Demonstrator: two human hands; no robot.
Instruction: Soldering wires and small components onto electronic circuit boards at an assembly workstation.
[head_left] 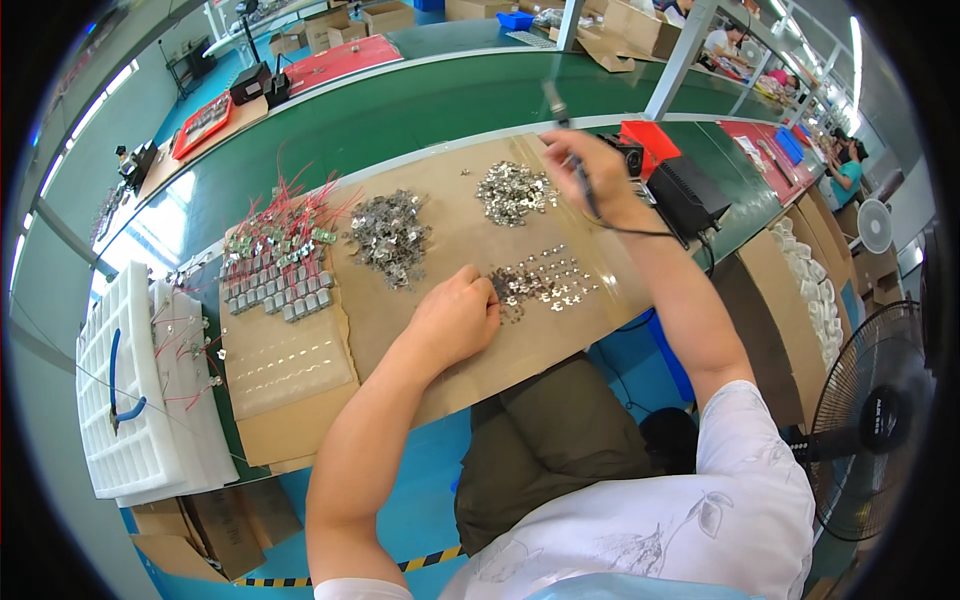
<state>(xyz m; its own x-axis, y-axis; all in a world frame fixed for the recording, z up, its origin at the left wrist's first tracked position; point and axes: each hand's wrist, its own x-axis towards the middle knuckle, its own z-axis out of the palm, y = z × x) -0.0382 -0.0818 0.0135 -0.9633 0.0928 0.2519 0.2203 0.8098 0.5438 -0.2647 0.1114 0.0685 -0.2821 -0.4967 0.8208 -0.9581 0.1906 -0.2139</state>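
My right hand is raised over the far right of the brown cardboard work surface, closed round a soldering iron. The iron's end points up and away, blurred, and its black cable trails to the right. My left hand rests on the cardboard, fingers curled together beside a spread of small metal tabs; what the fingertips hold is hidden. Several tabs there lie in loose rows. Farther off are a pile of shiny metal pieces and a pile of greyer metal pieces.
Left lie rows of small grey-cased parts with red wires. A white foam tray bearing blue-handled pliers stands at the far left. Right are a black box-shaped unit, a red bin and a fan. A green conveyor runs behind.
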